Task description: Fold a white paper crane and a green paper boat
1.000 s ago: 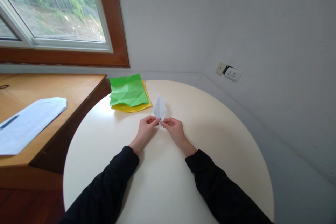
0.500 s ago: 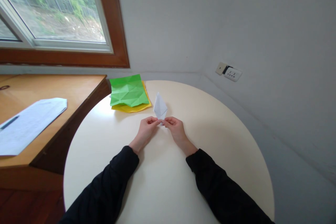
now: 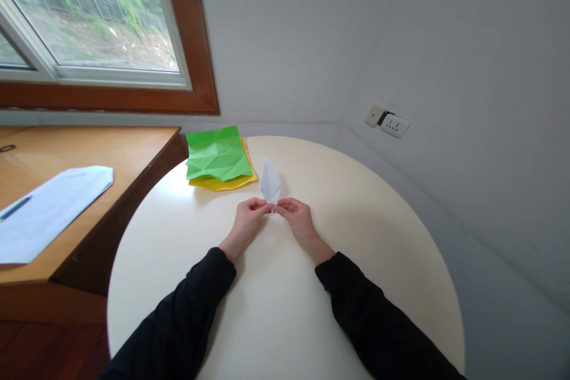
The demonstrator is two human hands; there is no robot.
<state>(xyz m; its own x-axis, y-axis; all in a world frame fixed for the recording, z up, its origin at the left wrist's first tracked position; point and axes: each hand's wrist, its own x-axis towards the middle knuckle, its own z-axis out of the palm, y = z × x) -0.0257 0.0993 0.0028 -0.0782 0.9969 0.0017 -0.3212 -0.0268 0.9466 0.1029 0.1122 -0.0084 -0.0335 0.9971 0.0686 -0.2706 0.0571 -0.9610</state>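
A small white folded paper (image 3: 269, 181), kite-shaped with a long point facing away from me, is held just above or on the round table. My left hand (image 3: 250, 219) pinches its near end from the left, thumb and fingertips pressed together. From the other side my right hand (image 3: 299, 219) pinches the same end, and the two thumbs almost meet. The fingertips cover the lowest part of the paper. Behind and to the left lies a creased green sheet (image 3: 217, 154) on top of a yellow sheet (image 3: 222, 184).
The cream round table (image 3: 276, 309) carries the papers. At left stands a wooden desk (image 3: 133, 145) with white printed paper (image 3: 66, 208) and a dark pen (image 3: 16, 208). A window (image 3: 102, 18) and a wall socket (image 3: 395, 124) are behind.
The white folded paper has tilted slightly to the left at its upper end. Both hands keep their places and their pinch on it.
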